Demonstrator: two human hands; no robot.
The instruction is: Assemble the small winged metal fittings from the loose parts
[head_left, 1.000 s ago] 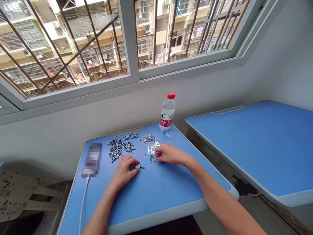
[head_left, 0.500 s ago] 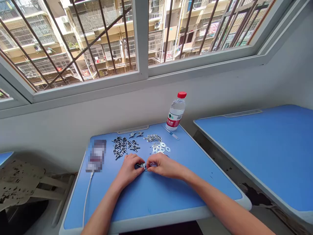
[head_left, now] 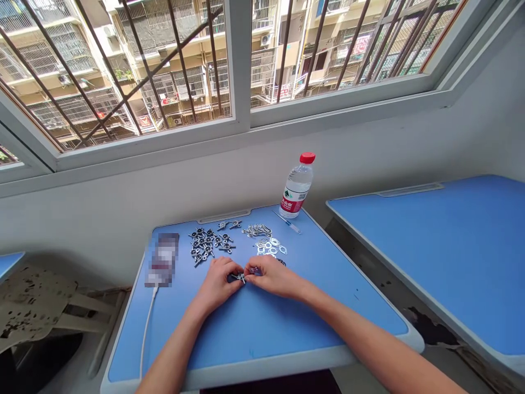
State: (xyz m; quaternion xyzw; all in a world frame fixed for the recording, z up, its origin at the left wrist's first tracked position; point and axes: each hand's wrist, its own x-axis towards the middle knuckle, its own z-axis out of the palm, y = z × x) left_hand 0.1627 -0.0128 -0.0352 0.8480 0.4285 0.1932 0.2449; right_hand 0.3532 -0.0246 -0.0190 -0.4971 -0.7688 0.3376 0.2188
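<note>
The left hand [head_left: 219, 282] and right hand [head_left: 273, 276] are curled toward each other, their fingertips pinching a small metal wing bolt [head_left: 239, 277] between them. Both hands rest on the blue bench [head_left: 254, 334], just below a heap of dark-centred wing bolts [head_left: 205, 246] on the left and flat metal washers [head_left: 270, 248] on the right.

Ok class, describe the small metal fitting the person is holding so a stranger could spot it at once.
Find the blue desk under the window, then the two hands meeting on it. The left hand and right hand close on a small metal fitting, the one piece held, while similar pieces lie loose further back.
</note>
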